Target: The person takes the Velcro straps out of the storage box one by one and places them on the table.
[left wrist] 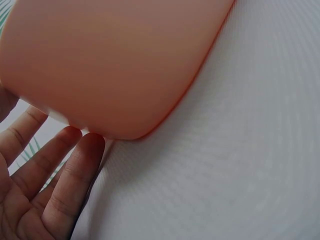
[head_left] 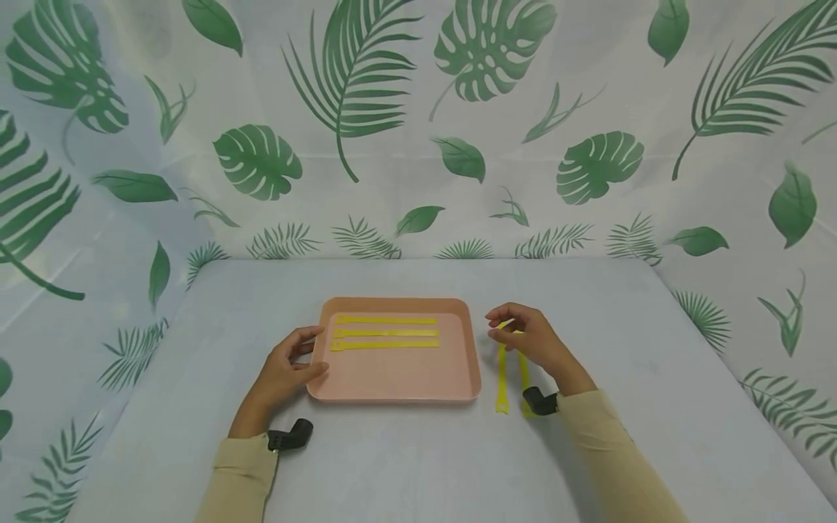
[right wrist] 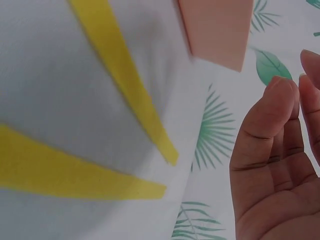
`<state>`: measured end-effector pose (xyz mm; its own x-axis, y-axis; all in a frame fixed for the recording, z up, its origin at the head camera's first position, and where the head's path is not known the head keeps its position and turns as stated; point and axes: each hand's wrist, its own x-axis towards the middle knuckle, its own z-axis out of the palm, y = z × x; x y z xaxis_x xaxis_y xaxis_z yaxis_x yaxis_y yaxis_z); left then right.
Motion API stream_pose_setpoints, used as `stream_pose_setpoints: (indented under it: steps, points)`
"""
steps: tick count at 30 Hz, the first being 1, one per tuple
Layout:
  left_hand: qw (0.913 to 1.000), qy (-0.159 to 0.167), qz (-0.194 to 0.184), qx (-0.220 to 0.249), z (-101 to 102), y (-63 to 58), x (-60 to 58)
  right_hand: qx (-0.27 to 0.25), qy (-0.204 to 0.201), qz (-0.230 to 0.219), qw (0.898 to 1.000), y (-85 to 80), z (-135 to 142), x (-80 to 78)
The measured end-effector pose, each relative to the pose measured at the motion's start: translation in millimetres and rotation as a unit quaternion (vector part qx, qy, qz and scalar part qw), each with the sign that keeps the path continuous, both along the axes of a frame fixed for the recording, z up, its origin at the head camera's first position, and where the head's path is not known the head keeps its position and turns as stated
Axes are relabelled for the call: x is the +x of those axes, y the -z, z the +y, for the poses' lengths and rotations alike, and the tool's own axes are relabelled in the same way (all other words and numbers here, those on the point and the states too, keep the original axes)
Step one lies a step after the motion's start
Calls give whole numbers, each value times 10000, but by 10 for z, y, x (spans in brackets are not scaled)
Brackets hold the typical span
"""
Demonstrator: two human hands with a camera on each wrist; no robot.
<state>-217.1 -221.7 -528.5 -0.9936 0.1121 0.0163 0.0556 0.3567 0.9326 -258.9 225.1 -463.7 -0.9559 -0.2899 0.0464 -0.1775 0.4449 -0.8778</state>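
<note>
My left hand (head_left: 282, 374) grips the left side of a pink tray (head_left: 399, 381), its thumb over the rim and its fingers along the outside. In the left wrist view, fingertips (left wrist: 92, 145) touch the tray's edge. Three yellow strap-like cable ties (head_left: 389, 333), each with a wider head at the left, lie in parallel across the tray's far half. Right of the tray, my right hand (head_left: 528, 340) hovers with loosely bent fingers and nothing in them. Beneath it, two more yellow ties (right wrist: 125, 82) lie on the table, partly hidden by the hand and wrist in the head view.
A white cloth covers the table (head_left: 405, 465). Behind and at both sides hangs a white curtain (head_left: 392, 196) printed with green leaves. Each wrist carries a small black camera (head_left: 290, 436) near the sleeve cuff.
</note>
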Motion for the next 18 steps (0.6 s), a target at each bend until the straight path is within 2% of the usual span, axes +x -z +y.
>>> stream_pose_setpoints:
  steps: [18]
  points:
    - [10000, 4, -41, 30, -9, 3, -5, 82, -436, 1, 9990, -130, -304, -71]
